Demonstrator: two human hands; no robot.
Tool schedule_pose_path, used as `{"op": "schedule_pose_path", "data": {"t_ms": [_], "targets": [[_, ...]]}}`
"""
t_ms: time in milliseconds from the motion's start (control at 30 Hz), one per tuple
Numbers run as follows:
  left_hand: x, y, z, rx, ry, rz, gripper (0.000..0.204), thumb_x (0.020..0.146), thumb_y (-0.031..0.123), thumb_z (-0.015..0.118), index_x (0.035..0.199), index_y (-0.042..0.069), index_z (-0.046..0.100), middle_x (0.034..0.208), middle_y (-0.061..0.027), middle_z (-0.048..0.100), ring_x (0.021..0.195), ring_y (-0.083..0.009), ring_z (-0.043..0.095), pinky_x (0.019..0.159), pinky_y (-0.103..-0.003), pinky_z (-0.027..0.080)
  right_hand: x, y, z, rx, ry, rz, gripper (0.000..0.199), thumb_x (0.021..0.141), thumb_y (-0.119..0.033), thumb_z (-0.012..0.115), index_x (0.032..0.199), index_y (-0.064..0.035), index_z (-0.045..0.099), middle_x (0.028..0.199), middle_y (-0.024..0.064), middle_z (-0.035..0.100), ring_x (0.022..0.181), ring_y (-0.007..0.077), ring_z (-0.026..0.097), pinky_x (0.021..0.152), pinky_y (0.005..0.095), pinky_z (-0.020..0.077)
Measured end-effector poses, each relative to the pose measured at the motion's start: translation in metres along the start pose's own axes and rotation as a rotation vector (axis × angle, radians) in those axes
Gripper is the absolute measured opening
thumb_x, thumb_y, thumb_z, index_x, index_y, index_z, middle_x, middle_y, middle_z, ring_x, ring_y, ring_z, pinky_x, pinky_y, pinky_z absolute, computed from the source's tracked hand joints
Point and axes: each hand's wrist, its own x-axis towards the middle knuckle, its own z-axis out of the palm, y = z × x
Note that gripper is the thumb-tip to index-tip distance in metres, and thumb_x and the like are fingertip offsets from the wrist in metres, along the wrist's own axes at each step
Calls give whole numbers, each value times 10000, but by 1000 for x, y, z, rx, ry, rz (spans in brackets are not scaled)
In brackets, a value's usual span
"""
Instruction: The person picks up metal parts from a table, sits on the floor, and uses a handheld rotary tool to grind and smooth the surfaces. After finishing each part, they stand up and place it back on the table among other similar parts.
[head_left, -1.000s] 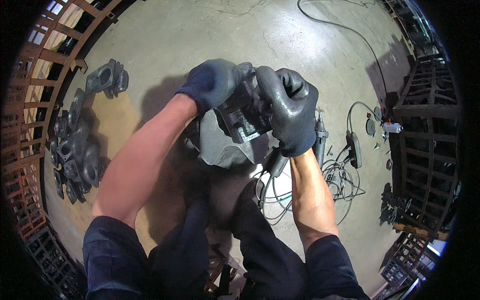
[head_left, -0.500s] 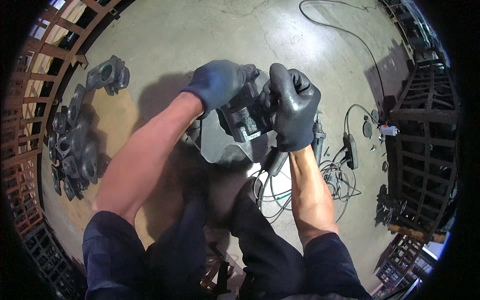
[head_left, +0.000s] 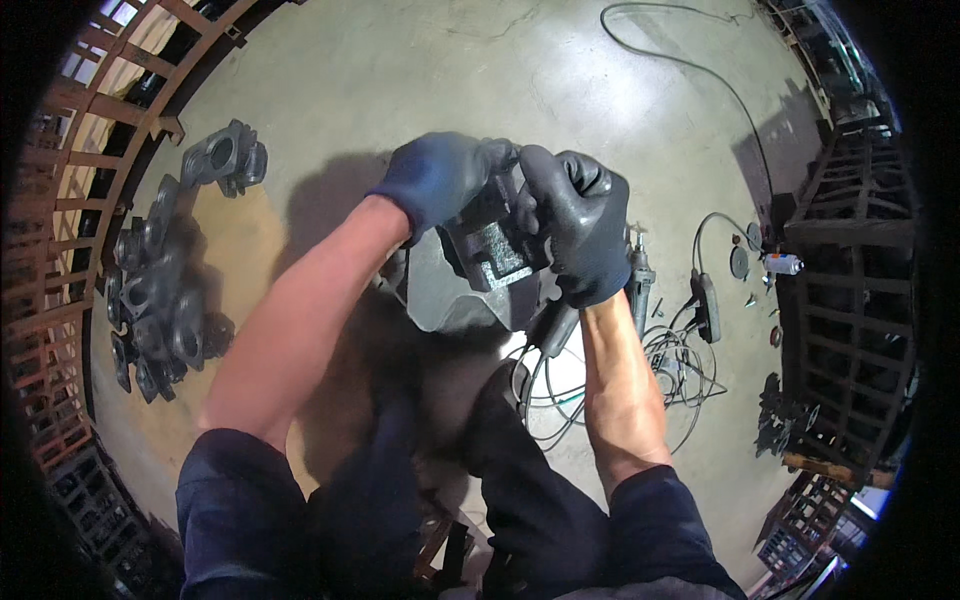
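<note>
A dark metal casting [head_left: 497,250] with a squarish, shiny recess is tilted up in front of me, over a grey metal block [head_left: 432,285] with a notched front edge. My left hand [head_left: 440,180], in a blue and black glove, is closed around the casting's upper left part. Against the casting's right side is my right hand [head_left: 588,225], dark-gloved, with its fingers curled into a fist. Whatever those fingers hold, if anything, is hidden from view.
Several dark castings [head_left: 160,300] lie on brown sheet [head_left: 240,240] at left. A power tool [head_left: 640,280], tangled cables [head_left: 670,370], a black box on a cord [head_left: 706,308] and a spray can [head_left: 783,264] are at right. Metal racks [head_left: 850,280] stand along both sides.
My right hand has shifted slightly left and down, its thumb now closer to my left hand. The casting stays in my left hand's grip. The whole view has shifted slightly.
</note>
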Motion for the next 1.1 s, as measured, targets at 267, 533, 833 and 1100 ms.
{"op": "schedule_pose_path", "data": {"t_ms": [267,533,833,1100], "targets": [[9,-20,11,-24,-2,-1,560,1000,506,424,978,31,719,945,-243,691,924,-418,672,821,-482,514,32,-122,-38,171,-203,-537,491,1043,-372,399,603,-162,446,560,-21,391,506,164,450,521,335,433],[24,-53,26,93,14,420,289,947,287,523,1081,87,683,998,-200,694,970,-408,643,862,-438,513,-66,57,-173,-208,531,305,404,953,-331,606,645,-70,589,499,43,528,399,162,513,395,302,407],[25,-40,21,-118,-99,508,233,954,185,527,920,-6,657,825,-121,658,727,-193,588,697,-343,507,-184,304,-214,-390,610,494,369,902,-347,661,758,-8,677,624,74,617,538,141,563,491,327,446],[-78,40,35,54,382,299,386,943,428,626,876,59,718,745,-209,650,687,-426,631,601,-472,492,-166,255,-181,-382,657,526,329,917,-309,631,920,13,699,788,161,695,668,252,647,658,390,504]]}}
